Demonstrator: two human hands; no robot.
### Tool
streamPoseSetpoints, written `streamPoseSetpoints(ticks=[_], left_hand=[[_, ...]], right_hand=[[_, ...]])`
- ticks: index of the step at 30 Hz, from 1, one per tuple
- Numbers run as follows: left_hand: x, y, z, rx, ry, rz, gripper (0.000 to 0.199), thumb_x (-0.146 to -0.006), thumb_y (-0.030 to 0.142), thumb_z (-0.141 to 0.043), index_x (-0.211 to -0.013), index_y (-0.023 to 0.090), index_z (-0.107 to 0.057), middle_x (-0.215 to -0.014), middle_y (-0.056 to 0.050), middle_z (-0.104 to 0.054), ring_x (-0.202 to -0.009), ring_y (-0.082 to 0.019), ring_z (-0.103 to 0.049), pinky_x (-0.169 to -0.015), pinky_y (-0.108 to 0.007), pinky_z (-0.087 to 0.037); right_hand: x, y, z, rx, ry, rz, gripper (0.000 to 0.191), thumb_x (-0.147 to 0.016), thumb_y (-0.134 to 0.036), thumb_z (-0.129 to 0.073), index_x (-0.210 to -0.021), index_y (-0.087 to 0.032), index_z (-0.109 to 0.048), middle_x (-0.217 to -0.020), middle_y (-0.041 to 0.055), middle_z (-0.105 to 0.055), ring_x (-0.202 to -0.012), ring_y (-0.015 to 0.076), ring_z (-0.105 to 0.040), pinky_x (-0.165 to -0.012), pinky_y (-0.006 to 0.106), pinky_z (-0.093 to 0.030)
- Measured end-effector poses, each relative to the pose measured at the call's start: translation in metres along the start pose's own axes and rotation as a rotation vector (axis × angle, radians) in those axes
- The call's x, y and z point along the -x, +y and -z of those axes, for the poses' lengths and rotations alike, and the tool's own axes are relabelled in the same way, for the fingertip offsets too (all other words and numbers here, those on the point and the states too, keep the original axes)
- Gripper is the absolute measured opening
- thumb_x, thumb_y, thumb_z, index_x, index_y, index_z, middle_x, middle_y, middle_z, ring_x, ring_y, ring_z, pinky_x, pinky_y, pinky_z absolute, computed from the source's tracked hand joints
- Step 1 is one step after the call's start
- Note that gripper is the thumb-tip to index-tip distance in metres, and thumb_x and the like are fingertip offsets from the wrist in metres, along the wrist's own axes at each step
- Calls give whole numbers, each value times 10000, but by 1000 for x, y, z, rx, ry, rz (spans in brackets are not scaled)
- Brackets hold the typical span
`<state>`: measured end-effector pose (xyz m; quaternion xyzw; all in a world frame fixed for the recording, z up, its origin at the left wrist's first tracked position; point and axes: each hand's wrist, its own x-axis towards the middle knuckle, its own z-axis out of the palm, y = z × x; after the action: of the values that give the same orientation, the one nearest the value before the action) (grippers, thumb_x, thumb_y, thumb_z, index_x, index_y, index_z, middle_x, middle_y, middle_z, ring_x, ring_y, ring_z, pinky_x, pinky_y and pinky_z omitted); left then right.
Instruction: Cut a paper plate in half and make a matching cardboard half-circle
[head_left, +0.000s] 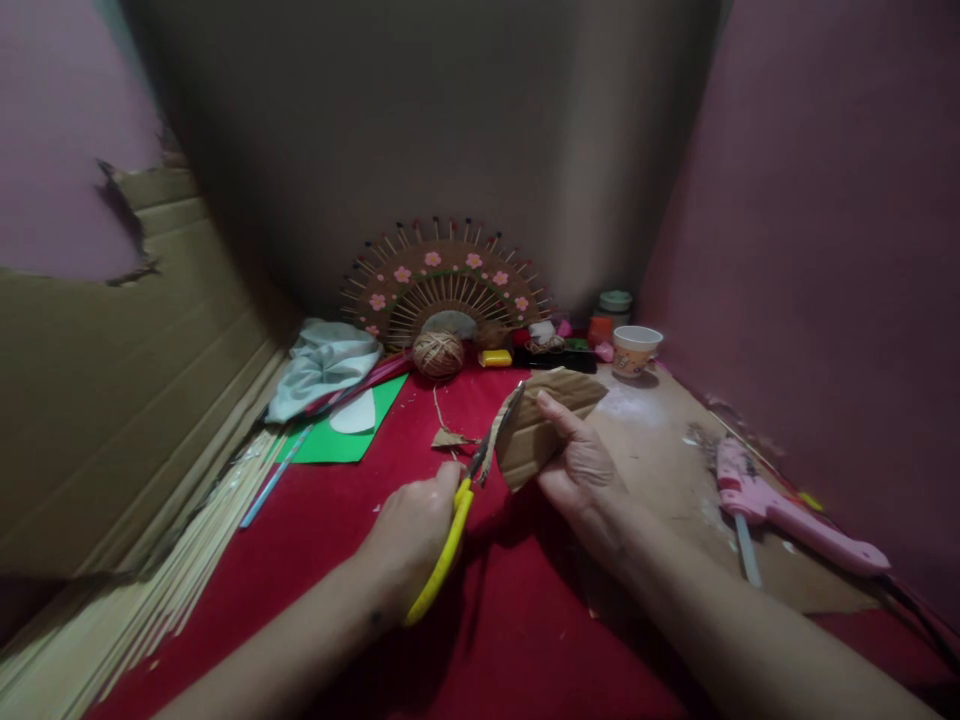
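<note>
My left hand [420, 525] is closed around yellow-handled scissors [442, 565], their dark blades pointing up and to the right. Between the blades lies the left edge of a piece of brown corrugated cardboard [532, 435], where a narrow strip curls away. My right hand [585, 475] pinches this cardboard from the right, thumb on top; its other fingers are mostly hidden behind. A small cardboard scrap [450, 439] rests on the red cloth [330, 570] just beyond the scissors.
Thin wooden sticks [202, 530] line the left side. Green paper [386, 415] lies near a folded cloth [326, 365]. Toward the back are a twine ball [438, 355], a decorated fan [409, 262] and a paper cup [636, 352]. At right rests a pink glue gun [795, 518] on a board.
</note>
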<state>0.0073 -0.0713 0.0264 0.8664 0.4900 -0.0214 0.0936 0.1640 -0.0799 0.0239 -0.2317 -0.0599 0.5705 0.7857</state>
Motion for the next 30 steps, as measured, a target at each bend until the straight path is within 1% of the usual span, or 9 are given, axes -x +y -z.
streamPoseSetpoints(ticks=[3,6,11,14,16,21,25,30], left_hand=[[2,-1,-1,24,11,-24,232,-824,217,-348,-1023,159,-453,-778,-92,-650,-744,-260,-637,-624,-316,-435],[6,0,-1,59,36,-65,288,-820,224,-348,-1089,153,-421,-808,-96,-647,-754,-272,-636,-633,-340,-442],[11,1,-3,154,123,-116,465,-795,193,-361,-1246,107,-290,-970,-149,-612,-888,-260,-605,-728,-367,-452],[10,0,-5,189,190,-130,497,-783,185,-371,-1266,116,-279,-1066,-164,-579,-986,-254,-566,-804,-386,-438],[8,0,-7,198,209,-131,516,-771,179,-376,-1272,108,-274,-1100,-173,-560,-1025,-256,-545,-835,-401,-429],[7,-1,-8,192,193,-125,524,-779,183,-359,-1282,71,-263,-1100,-189,-548,-1043,-255,-531,-857,-401,-420],[7,0,-6,171,164,-117,537,-775,181,-378,-1286,67,-258,-1095,-189,-554,-1015,-253,-544,-849,-388,-421],[7,3,-1,170,120,-15,463,-793,187,-366,-1248,104,-336,-1010,-149,-603,-905,-248,-594,-771,-360,-444]], right_hand=[[-2,-2,0,41,32,19,299,-555,-73,-726,-824,-177,-647,-742,-22,-698,-652,128,-634,-744,292,-513],[-3,-2,1,63,15,17,290,-562,-91,-730,-826,-176,-644,-740,-20,-696,-635,128,-631,-734,295,-513],[0,0,2,82,-63,5,270,-579,-112,-729,-825,-180,-639,-718,-31,-691,-607,125,-626,-726,304,-515],[3,2,2,104,-81,-11,275,-588,-126,-730,-841,-182,-637,-736,-26,-693,-617,133,-630,-730,314,-516],[4,2,2,115,-75,-30,290,-590,-133,-732,-859,-182,-637,-744,-20,-696,-629,140,-634,-733,319,-516],[5,3,2,105,-80,-28,255,-593,-127,-728,-827,-179,-639,-732,-27,-693,-640,129,-632,-745,307,-512],[4,3,2,111,-61,-12,268,-579,-128,-734,-824,-183,-640,-734,-32,-693,-629,131,-630,-744,312,-509],[5,3,2,139,-87,-4,229,-579,-129,-731,-790,-171,-655,-711,-24,-693,-618,138,-631,-742,315,-509]])
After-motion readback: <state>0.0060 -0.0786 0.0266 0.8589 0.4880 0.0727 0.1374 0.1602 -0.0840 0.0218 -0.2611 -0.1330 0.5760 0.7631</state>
